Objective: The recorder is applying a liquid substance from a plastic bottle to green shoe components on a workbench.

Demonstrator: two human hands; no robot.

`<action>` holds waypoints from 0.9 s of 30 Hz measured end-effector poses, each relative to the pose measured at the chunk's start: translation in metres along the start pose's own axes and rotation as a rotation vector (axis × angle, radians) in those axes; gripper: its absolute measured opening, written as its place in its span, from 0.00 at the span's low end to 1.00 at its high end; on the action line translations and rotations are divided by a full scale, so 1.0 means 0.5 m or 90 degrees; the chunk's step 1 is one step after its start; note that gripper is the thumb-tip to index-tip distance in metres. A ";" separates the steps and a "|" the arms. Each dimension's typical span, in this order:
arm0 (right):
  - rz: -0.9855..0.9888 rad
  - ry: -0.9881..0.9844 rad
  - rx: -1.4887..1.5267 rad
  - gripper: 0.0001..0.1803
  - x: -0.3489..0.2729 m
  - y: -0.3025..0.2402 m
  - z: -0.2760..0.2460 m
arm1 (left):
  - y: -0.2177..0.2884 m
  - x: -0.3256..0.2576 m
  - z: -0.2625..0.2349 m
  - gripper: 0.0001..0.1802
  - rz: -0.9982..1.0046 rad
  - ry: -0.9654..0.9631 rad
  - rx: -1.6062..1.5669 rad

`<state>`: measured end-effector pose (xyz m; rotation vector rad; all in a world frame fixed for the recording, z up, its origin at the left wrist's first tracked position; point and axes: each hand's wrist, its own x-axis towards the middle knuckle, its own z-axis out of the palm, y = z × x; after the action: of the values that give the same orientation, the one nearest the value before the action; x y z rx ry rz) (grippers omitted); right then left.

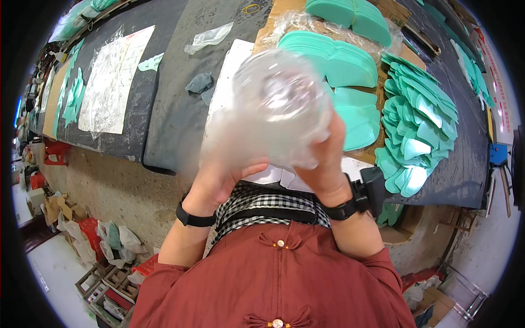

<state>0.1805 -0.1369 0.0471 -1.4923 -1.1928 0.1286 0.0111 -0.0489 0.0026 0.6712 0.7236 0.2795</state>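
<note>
You are holding a clear plastic bottle [281,104] up close to the camera, its round base facing the lens, blurred and filling the middle of the view. Your left hand [221,175] is cupping it from the lower left, fingers hidden behind the plastic; your right hand [328,156] is wrapping its right side, fingers closed against the wall. Both hands are clamped on the bottle, close together, with it raised well above the counter [175,109].

You are wearing a black band on the left wrist [194,218] and a black strap with a boxy black device on the right wrist [361,197]. A red shirt [273,279] and a checked collar are showing below.

Beyond the bottle, stacks of teal foam pieces [418,126] are lying fanned out on the right part of the counter, some on brown cardboard [284,8]. A white sheet [229,71] is lying just behind the bottle. A crumpled clear bag [208,37] and a grey scrap [198,83] are lying further left on the dark mat. A sheet under plastic film [112,82] is lying well to the left. Bags and boxes [104,246] are sitting on the floor at lower left.
</note>
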 end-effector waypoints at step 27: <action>0.003 0.172 -0.318 0.28 -0.084 0.085 -0.176 | 0.015 0.012 0.018 0.35 -0.036 0.009 -0.031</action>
<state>0.2430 -0.2188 0.0211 -1.8726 -1.0438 -0.3839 0.0214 -0.0446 0.0095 0.6021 0.7465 0.2489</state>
